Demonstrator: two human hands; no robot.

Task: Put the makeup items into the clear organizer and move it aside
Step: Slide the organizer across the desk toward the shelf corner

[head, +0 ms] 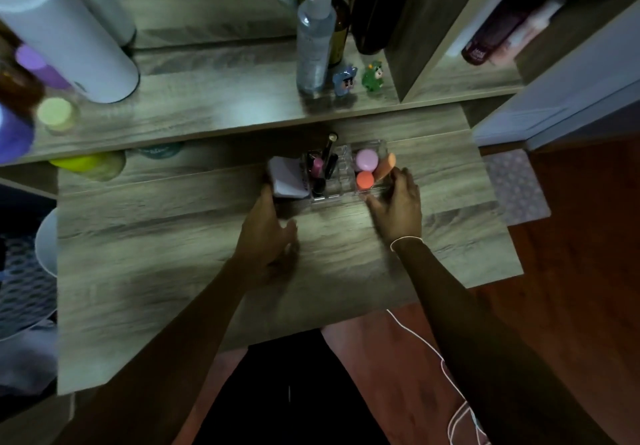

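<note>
Bottles and jars crowd the upper shelf at far left: a tall white cylinder, a purple-capped container and a pale green lid; no print on them is readable. Below, on the desk surface, the left hand reaches to the left end of the clear organizer, fingers loosely curled with the tips against a white notepad-like item standing at that end. Whether the fingers close on the organizer wall cannot be determined; blur hides the contact. The centre compartments hold upright tubes: a pink lipstick and dark mascara-type sticks, stored vertically to fit narrow slots. The right compartment holds a pink sponge, an orange sponge and a peach sponge leaning on the rim. The right hand brackets the organizer's right end, fingers spread and partly bent, thumb near the front corner. This two-ended hold suits sliding the loaded organizer aside as one unit.

On the shelf above stand a clear spray bottle and two small figurines. The dark red bottle in the right cubby carries a label too blurred to read.
</note>
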